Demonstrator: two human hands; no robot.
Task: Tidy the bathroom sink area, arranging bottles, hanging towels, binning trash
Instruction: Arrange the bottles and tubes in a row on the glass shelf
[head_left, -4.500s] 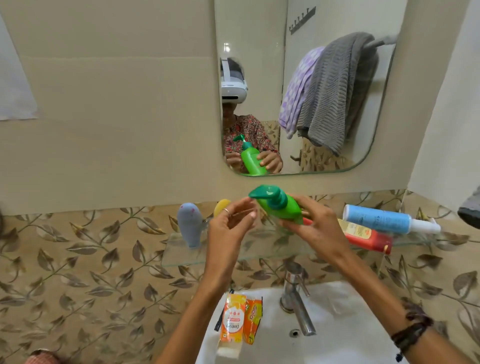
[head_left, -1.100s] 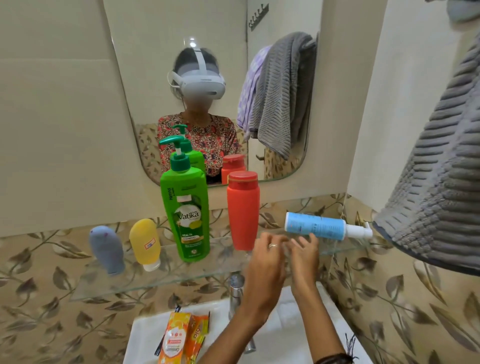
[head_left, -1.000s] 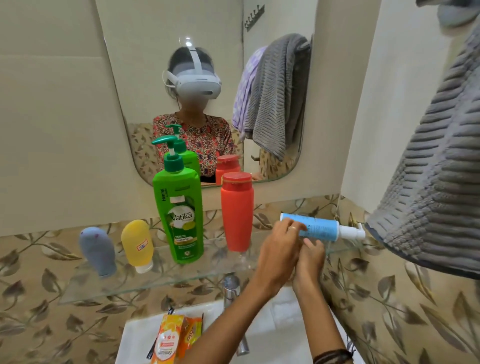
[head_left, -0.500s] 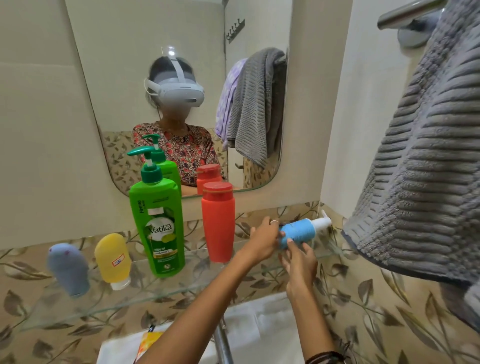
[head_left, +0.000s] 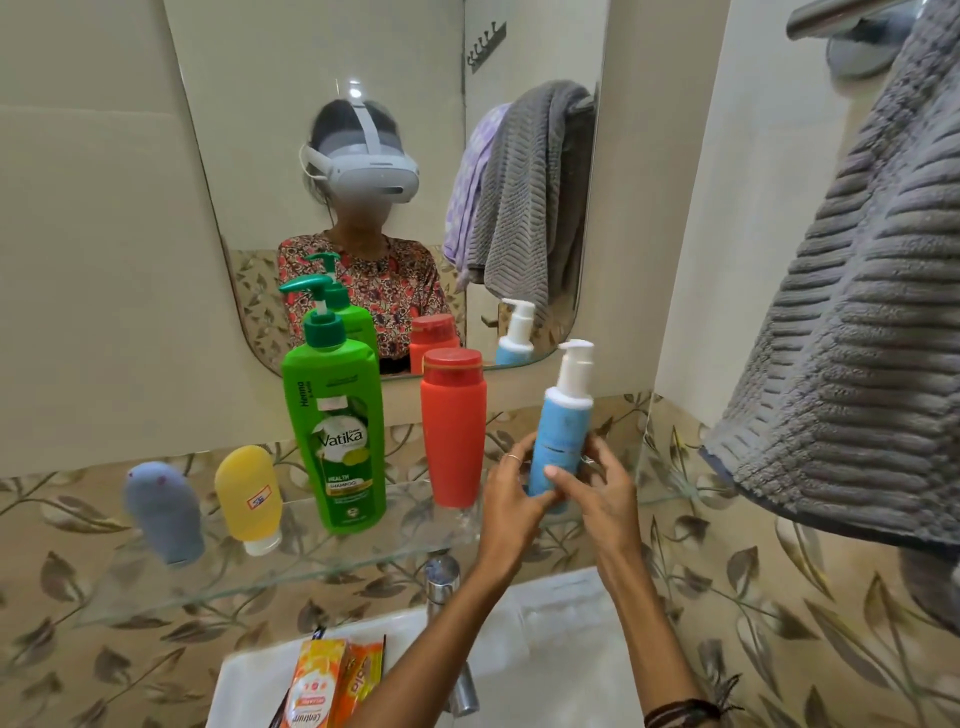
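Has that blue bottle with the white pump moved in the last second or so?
Yes. The blue bottle lay on its side on the glass shelf; now both hands hold it upright, right of the red bottle.

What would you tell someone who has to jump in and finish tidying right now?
Left hand and right hand: fingers of both curl round the blue pump bottle, held nearly upright at the right end of the glass shelf.
Standing in a row on the shelf: grey tube, yellow tube, green shampoo bottle, red bottle.
Done: those four are lined up; a grey towel hangs from the rail on the right.
Left: let go of the blue bottle once it stands firm, then bin the orange packets lying on the sink.
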